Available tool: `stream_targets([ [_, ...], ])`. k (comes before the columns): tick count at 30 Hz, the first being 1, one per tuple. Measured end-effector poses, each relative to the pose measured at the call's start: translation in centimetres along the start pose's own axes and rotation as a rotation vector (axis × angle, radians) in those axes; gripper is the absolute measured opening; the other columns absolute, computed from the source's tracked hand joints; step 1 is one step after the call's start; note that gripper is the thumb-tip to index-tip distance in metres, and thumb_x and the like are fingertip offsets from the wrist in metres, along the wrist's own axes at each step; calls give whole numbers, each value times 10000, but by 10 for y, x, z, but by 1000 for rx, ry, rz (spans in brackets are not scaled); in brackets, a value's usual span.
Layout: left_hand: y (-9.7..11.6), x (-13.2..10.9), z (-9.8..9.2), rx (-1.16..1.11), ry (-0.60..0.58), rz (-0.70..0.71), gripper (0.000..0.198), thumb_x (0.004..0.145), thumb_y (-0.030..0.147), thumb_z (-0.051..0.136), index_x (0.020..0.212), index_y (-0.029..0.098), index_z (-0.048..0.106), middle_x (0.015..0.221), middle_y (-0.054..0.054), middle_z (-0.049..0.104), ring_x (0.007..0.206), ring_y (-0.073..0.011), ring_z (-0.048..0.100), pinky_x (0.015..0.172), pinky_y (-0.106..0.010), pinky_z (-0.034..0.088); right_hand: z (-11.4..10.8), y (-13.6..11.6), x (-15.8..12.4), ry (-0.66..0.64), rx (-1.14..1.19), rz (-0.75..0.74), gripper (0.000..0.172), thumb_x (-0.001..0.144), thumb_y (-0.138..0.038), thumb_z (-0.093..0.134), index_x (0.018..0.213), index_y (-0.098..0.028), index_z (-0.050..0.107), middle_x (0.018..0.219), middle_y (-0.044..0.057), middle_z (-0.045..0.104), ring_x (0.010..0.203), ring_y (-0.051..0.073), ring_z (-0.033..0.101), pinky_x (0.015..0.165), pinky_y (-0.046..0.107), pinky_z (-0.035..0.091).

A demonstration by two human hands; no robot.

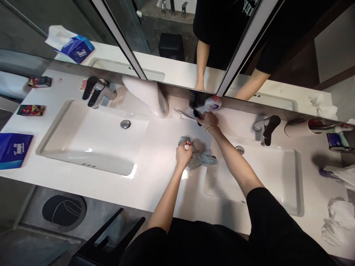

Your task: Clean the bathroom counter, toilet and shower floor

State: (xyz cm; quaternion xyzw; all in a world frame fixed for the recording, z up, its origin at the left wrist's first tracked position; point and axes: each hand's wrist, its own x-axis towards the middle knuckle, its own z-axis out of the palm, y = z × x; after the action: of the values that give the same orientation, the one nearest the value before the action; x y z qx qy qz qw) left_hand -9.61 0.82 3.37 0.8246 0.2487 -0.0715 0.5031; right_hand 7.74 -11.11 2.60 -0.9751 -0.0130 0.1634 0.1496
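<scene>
My left hand [183, 154] is closed on a grey-blue cloth [200, 155] that lies crumpled on the white counter [161, 159] between two sinks. A small white and red thing shows between its fingers. My right hand [208, 119], with a thin bangle at the wrist, reaches to the back of the counter. Its fingers are curled round a dark handle beside a white bottle [212, 104] with a pink top. A white brush [180, 113] lies just left of that hand.
The left sink [69, 147] and right sink [288, 177] each have a dark-handled tap [95, 92] [267, 128]. A white rounded object [149, 96] leans at the mirror. Blue tissue packs [13, 149] and small boxes sit at left; a cup [298, 129], toothbrushes and crumpled tissues at right.
</scene>
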Motion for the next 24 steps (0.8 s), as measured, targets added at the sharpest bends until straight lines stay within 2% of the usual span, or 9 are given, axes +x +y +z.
stream_targets([
  [4,4,16,4,-154,38,-77,191,775,250,549,877,176,693,710,-11,666,643,-139,588,625,-231,425,4,-12,-3,-46,18,20,434,887,-480,587,1066,-102,702,1084,184,696,1032,273,659,877,341,503],
  [7,15,27,6,-290,89,-129,319,780,326,615,1033,149,695,723,-18,675,656,-138,597,606,-224,438,-1,-12,-15,59,74,48,388,911,-433,556,1057,-107,708,1088,185,694,1023,280,659,872,348,498],
  [10,34,30,5,-434,71,-164,473,741,384,706,1141,132,677,696,-11,667,607,-123,576,570,-221,431,-6,-7,-49,195,239,28,353,914,-426,545,1046,-143,711,1035,138,705,969,243,666,847,318,502],
  [12,47,25,3,-518,-10,-185,505,710,433,746,1106,124,698,626,10,628,531,-102,519,515,-218,394,-8,-3,-78,258,381,0,344,907,-420,547,1046,-151,711,970,109,712,891,211,669,806,293,509],
  [15,61,13,-3,-648,-165,-219,478,637,513,788,915,130,724,517,45,532,447,-74,434,441,-211,319,-11,-2,-112,293,534,-57,332,879,-405,575,1045,-156,722,902,84,706,796,186,659,749,282,521],
  [17,65,5,-7,-761,-227,-229,467,591,551,803,780,144,677,485,60,482,420,-62,412,415,-203,284,-14,-5,-126,303,583,-135,313,856,-378,598,1056,-176,730,919,79,703,816,190,657,751,291,531],
  [20,66,-2,-12,-863,-222,-222,479,562,555,816,654,170,548,462,76,430,403,-53,404,404,-193,267,-20,-9,-135,308,610,-221,324,840,-344,605,1106,-204,725,992,83,704,864,196,653,775,315,541],
  [24,67,-1,-29,-835,-128,-203,456,602,535,780,650,190,486,463,87,408,397,-52,383,407,-194,257,-41,-8,-137,122,734,-326,495,792,-439,678,1228,-204,661,1082,93,714,862,196,660,774,337,547],
])
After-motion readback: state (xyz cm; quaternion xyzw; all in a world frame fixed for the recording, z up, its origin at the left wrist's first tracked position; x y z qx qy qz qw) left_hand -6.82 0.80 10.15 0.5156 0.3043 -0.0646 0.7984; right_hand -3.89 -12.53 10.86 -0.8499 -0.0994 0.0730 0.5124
